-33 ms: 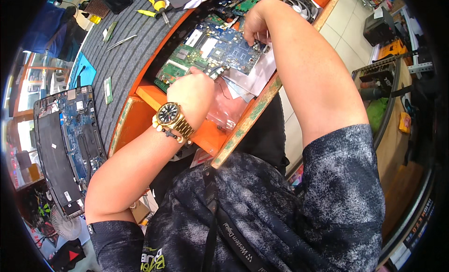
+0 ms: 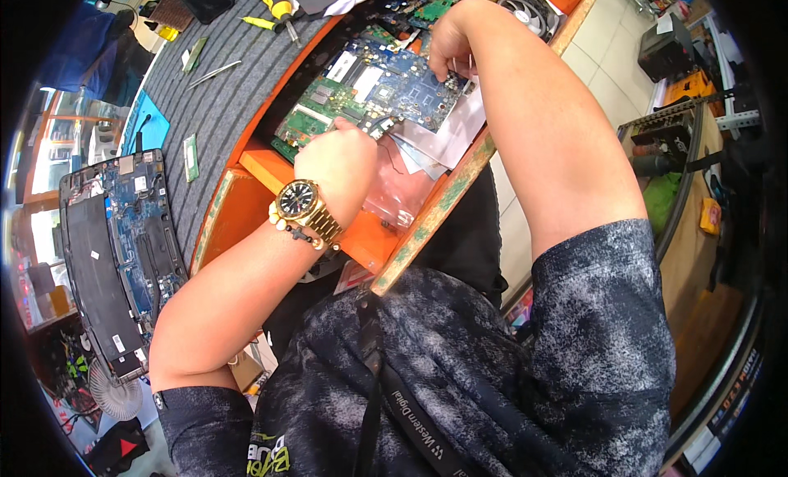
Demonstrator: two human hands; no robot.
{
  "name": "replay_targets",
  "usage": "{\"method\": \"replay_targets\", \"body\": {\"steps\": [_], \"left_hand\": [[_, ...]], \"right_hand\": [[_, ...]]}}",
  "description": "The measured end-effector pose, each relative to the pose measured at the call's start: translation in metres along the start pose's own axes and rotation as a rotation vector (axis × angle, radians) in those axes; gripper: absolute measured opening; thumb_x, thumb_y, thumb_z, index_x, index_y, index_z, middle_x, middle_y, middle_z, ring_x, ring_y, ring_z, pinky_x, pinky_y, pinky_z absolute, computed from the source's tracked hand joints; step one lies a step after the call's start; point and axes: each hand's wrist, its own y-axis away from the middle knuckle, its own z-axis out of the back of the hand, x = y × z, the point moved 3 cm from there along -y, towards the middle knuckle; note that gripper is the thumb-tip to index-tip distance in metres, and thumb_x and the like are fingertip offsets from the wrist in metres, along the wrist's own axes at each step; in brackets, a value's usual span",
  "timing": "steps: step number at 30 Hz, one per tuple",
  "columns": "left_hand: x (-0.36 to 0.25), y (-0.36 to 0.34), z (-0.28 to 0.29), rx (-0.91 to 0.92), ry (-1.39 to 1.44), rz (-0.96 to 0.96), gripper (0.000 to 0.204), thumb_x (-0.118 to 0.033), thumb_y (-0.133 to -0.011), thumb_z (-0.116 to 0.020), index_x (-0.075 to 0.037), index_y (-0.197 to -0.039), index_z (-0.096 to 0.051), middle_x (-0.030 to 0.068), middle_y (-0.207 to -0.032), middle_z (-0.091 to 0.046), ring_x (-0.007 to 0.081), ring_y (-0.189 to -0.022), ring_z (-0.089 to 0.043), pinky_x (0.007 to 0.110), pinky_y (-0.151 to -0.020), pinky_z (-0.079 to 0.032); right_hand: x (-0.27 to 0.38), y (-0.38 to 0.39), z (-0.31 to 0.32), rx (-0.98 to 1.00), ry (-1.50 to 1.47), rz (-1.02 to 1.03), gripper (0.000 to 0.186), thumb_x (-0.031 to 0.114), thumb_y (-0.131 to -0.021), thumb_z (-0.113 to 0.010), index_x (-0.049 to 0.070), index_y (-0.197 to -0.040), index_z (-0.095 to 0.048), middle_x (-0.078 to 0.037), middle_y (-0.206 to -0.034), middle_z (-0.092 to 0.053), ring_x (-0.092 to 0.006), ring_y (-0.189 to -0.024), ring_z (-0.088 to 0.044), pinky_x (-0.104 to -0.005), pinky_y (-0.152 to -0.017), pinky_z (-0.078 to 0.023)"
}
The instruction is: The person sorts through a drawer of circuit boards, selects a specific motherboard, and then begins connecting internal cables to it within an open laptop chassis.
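In the open orange drawer (image 2: 369, 245) lies a blue circuit board (image 2: 410, 87), with a green circuit board (image 2: 316, 107) beside it on the left. My left hand (image 2: 338, 155), a gold watch (image 2: 297, 199) on its wrist, is closed at the near edge of these boards. Most of its fingertips are hidden behind the hand. My right hand (image 2: 450, 50) has its fingers curled in a pinch at the right edge of the blue board. Papers (image 2: 447, 136) and a clear pinkish plastic bag (image 2: 394, 194) lie under and in front of the boards.
More green boards (image 2: 435, 7) and a cooling fan (image 2: 525, 16) fill the drawer's far end. On the grey striped mat (image 2: 222, 107) rest a yellow screwdriver (image 2: 279, 7), metal tweezers (image 2: 215, 75) and a memory module (image 2: 191, 158). An opened laptop base (image 2: 123, 263) sits at left.
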Motion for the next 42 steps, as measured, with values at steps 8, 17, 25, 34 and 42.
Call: {"method": "replay_targets", "body": {"steps": [8,17,25,34,42], "left_hand": [[0.002,0.002,-0.001,0.002,0.016,-0.001,0.031,-0.003,-0.104,-0.064,0.019,-0.126,-0.065,0.0231,-0.086,-0.082,0.0359,-0.08,-0.085,0.045,-0.069,-0.069],[0.013,0.005,0.007,-0.12,-0.015,0.039,0.048,-0.004,-0.104,-0.063,0.022,-0.145,-0.058,0.0222,-0.085,-0.082,0.0335,-0.078,-0.085,0.043,-0.067,-0.069],[0.03,0.013,0.033,-0.24,-0.052,0.05,0.053,-0.005,-0.102,-0.063,0.021,-0.148,-0.059,0.0182,-0.08,-0.081,0.0295,-0.07,-0.083,0.041,-0.061,-0.067],[0.049,0.027,0.052,-0.287,-0.013,0.056,0.051,-0.004,-0.102,-0.063,0.017,-0.149,-0.061,0.0168,-0.078,-0.08,0.0309,-0.069,-0.082,0.043,-0.06,-0.066],[0.077,0.031,0.052,-0.348,0.007,0.108,0.043,-0.012,-0.101,-0.065,0.001,-0.142,-0.071,0.0226,-0.079,-0.078,0.0417,-0.07,-0.079,0.055,-0.064,-0.065]], "right_hand": [[-0.006,-0.017,0.004,-0.018,-0.021,-0.029,0.03,0.032,-0.09,-0.087,0.007,-0.095,-0.071,-0.009,-0.084,-0.07,-0.0251,-0.066,-0.061,-0.0459,-0.067,-0.055],[-0.005,-0.016,0.005,0.085,-0.159,-0.058,0.021,0.018,-0.082,-0.081,0.006,-0.096,-0.072,-0.016,-0.083,-0.072,-0.033,-0.07,-0.072,-0.0557,-0.08,-0.066],[-0.006,-0.001,-0.001,0.055,-0.261,-0.037,0.017,0.014,-0.086,-0.076,0.003,-0.094,-0.066,-0.015,-0.072,-0.065,-0.0307,-0.061,-0.07,-0.0685,-0.09,-0.068],[-0.016,0.002,0.003,0.02,-0.351,-0.04,0.016,0.02,-0.088,-0.073,0.006,-0.087,-0.065,-0.012,-0.066,-0.062,-0.0312,-0.064,-0.075,-0.0506,-0.063,-0.063],[0.0,-0.005,0.021,-0.266,-0.739,0.446,0.019,0.024,-0.086,-0.071,0.011,-0.078,-0.06,-0.003,-0.059,-0.052,-0.0159,-0.043,-0.046,-0.0324,-0.043,-0.034]]}}
